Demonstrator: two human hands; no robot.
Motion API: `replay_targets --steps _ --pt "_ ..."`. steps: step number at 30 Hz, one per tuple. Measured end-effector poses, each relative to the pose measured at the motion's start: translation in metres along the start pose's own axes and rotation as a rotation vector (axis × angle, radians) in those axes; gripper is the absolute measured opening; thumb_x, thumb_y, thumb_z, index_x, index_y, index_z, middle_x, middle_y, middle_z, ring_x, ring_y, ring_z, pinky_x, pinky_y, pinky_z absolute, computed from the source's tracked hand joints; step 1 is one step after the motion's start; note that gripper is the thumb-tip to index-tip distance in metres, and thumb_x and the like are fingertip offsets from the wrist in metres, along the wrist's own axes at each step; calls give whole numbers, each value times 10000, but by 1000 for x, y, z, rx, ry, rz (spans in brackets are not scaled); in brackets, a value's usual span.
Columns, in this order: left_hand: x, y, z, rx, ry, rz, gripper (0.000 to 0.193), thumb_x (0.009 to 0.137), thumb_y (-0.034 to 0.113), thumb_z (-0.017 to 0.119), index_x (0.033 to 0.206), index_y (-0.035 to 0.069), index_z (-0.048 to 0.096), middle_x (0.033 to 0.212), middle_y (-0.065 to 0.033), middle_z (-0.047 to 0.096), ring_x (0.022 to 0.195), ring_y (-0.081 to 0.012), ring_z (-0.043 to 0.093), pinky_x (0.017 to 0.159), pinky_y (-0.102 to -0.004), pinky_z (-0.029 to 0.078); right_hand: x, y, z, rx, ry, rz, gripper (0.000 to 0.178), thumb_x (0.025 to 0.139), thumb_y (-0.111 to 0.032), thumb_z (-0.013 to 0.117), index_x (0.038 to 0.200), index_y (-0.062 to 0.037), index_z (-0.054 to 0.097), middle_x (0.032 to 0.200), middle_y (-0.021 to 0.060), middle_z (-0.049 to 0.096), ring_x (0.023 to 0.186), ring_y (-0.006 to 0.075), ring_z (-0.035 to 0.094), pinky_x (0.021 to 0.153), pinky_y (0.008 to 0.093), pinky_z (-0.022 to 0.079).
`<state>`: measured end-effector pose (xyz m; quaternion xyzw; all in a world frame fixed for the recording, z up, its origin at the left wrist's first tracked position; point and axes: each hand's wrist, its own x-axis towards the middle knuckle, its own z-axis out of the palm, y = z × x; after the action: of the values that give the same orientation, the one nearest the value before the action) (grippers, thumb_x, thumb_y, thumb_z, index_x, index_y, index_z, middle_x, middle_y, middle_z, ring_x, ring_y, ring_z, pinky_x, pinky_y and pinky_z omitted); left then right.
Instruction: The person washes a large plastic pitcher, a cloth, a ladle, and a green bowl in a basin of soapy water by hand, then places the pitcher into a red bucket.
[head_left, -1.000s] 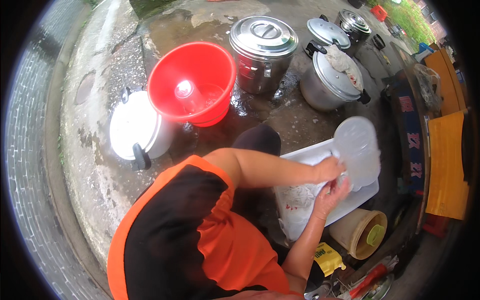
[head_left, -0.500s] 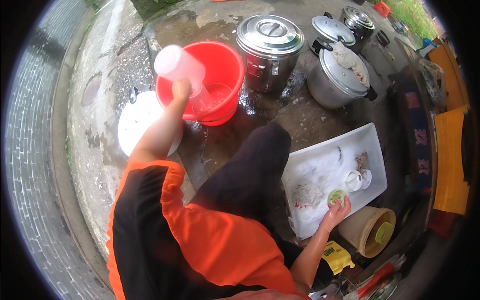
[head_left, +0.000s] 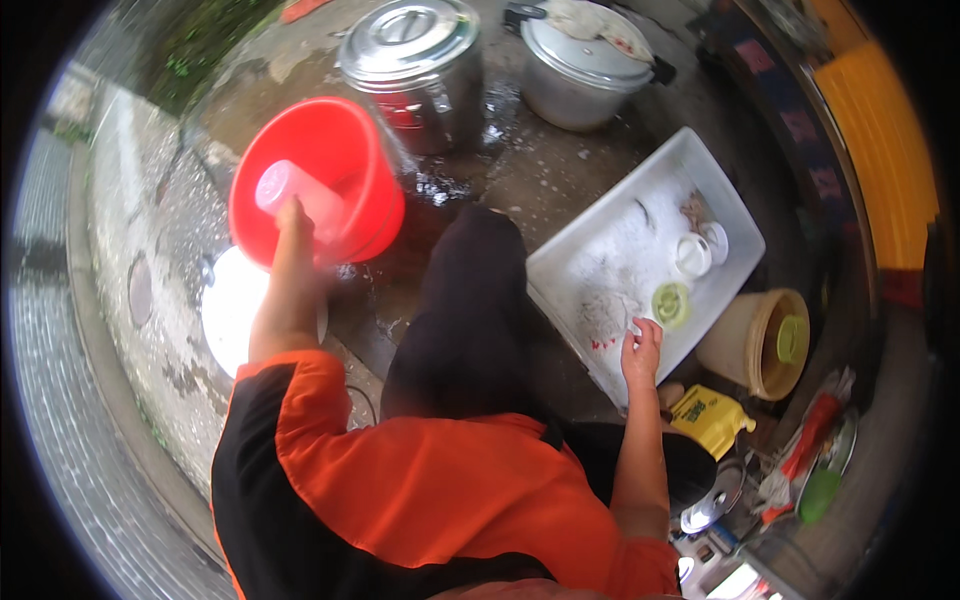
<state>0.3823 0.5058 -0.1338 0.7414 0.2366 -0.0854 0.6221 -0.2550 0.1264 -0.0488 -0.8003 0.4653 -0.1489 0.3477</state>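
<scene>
My left hand (head_left: 291,214) is closed on a translucent plastic jug (head_left: 315,198), which lies tilted inside the red bucket (head_left: 378,150). Over the near part of the white rectangular tub (head_left: 560,262), my right hand (head_left: 642,352) has loosely bent fingers, spread apart, with no held thing plainly visible. Just beyond those fingers a round green lid (head_left: 671,303) lies in the tub's foamy water. Two white round pieces (head_left: 692,255) rest farther back in it, near a brownish clump (head_left: 693,208). Small red bits (head_left: 603,345) float close to the near wall.
A lidded steel pot (head_left: 425,85) and a pressure cooker (head_left: 580,75) with a cloth on top stand beyond. Right of the tub are a tan bucket (head_left: 745,345) lying on its side and a yellow packet (head_left: 708,420). A white disc (head_left: 235,310) lies beside the red bucket.
The jug has gone from above the red bucket's rim down into the bucket. My right hand has come away from the green lid, now apart from it. The whole view has shifted.
</scene>
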Motion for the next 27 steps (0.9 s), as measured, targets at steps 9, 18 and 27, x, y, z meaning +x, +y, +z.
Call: replay_targets --steps 9,18,27 --pt "-365 171 233 -428 -676 -1 287 794 309 621 983 110 536 894 -14 508 783 -154 456 671 -353 391 21 111 -11 849 417 943 347 882 -225 483 1194 -75 465 1087 108 491 876 255 562 651 380 515" --pt "-542 27 337 423 -1217 -455 473 865 236 565 1274 35 438 1268 -112 442 1152 -259 417 975 -397 348 -67 303 95 752 406 1277 250 857 -293 449 1015 -127 550 833 70 542 663 209 515 504 348 424" --pt "-548 18 386 312 -1288 -276 267 885 171 527 1128 60 516 1146 -57 488 1065 -219 481 883 -353 423 35 231 121 1304 339 1368 194 811 -146 536 964 -34 496 796 132 561 589 237 545 437 365 420"
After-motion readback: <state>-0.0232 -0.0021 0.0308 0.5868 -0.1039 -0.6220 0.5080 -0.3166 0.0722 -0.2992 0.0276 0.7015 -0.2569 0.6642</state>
